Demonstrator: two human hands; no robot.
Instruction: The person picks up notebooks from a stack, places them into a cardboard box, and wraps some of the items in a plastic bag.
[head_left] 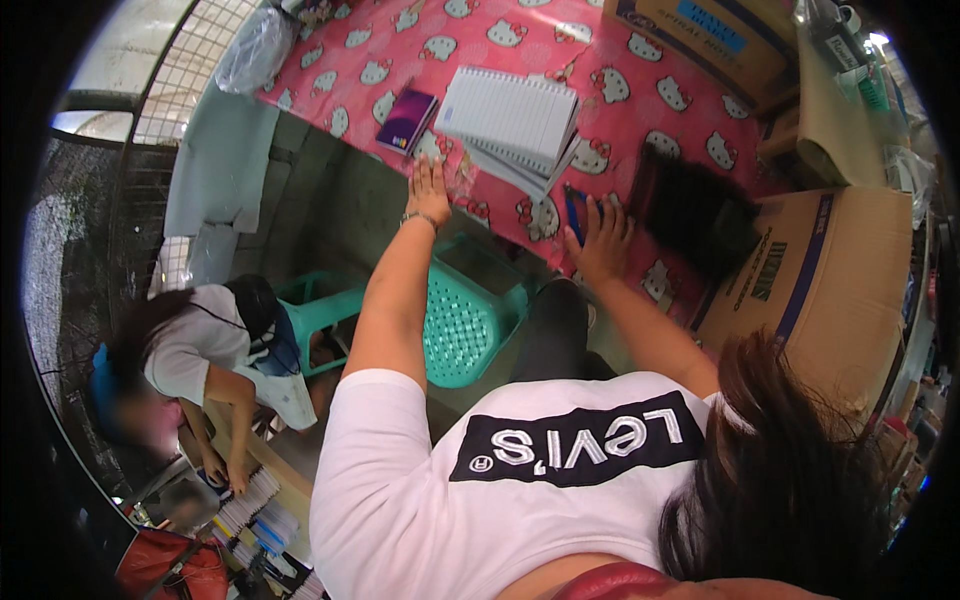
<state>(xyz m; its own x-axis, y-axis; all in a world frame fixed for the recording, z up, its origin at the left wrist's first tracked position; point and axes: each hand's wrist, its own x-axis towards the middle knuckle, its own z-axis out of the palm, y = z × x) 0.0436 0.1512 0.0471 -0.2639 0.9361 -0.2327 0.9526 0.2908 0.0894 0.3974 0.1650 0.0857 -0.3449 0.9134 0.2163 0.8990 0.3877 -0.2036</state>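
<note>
My left hand lies flat at the near edge of the table, fingers straight and together, holding nothing. Just beyond its fingertips is a small purple notebook. To the right of that lies a stack of white ruled spiral notebooks, the lower ones slightly fanned out. My right hand rests on the tabletop with its fingers spread. A slim dark-blue object sits between its thumb and forefinger; its kind is unclear. A fuzzy black item lies right of that hand.
A pink patterned cloth covers the table. Cardboard boxes stand along its right side and far right corner. Green plastic stools are below the edge. At lower left another person bends over a box of packed items.
</note>
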